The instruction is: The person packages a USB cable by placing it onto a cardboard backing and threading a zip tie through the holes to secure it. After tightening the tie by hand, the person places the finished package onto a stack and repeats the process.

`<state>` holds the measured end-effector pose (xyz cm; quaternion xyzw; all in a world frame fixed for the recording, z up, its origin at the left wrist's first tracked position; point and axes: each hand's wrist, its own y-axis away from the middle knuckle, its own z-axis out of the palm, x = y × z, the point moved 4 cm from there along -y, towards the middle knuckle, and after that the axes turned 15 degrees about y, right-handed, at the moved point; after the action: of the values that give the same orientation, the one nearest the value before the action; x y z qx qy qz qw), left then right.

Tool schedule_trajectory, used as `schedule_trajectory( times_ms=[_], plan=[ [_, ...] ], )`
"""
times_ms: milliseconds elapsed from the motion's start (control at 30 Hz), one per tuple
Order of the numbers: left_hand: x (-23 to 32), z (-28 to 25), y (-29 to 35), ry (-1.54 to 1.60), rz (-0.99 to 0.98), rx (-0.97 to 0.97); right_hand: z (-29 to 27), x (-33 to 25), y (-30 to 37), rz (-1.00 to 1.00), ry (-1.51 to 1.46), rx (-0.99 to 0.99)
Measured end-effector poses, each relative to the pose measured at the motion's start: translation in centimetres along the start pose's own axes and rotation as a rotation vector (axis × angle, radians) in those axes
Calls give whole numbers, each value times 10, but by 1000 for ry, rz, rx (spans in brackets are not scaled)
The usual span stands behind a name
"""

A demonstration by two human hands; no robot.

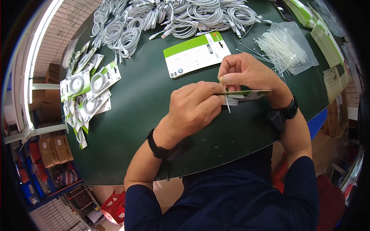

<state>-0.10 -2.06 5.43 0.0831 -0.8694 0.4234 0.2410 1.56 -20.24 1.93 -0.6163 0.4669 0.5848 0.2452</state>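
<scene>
My left hand (194,106) is closed on the left end of a green and white packaging card (250,92), held almost edge-on above the table. A coiled white cable (233,100) lies against the card's underside. Through the card runs a thin white cable tie (227,104), its tail pointing down. My right hand (246,73) is above the card, thumb and forefinger pinched on the tie's upper end. Just beyond, another flat packaging card (196,55) lies on the table with no cable on it.
A big heap of coiled white cables (189,17) covers the far side of the dark green table (123,154). Carded cables (86,90) are piled at the left. Loose cable ties (279,50) spill from a clear bag at the right, near stacked cards (327,44).
</scene>
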Motion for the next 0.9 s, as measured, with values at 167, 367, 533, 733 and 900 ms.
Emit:
schedule_trajectory(
  times_ms=[167,367,533,733,900],
  plan=[
    [0,-8,-2,44,-151,18,-5,-1,0,16,39,88],
    [-17,-6,6,242,-372,100,-39,-1,11,-39,-70,416],
    [-28,-7,14,391,-652,157,-28,-28,24,-272,234,521],
    [-41,2,23,460,-860,88,14,-44,18,-506,851,445],
    [-41,3,21,465,-965,10,24,-33,9,-497,917,403]
  ],
)
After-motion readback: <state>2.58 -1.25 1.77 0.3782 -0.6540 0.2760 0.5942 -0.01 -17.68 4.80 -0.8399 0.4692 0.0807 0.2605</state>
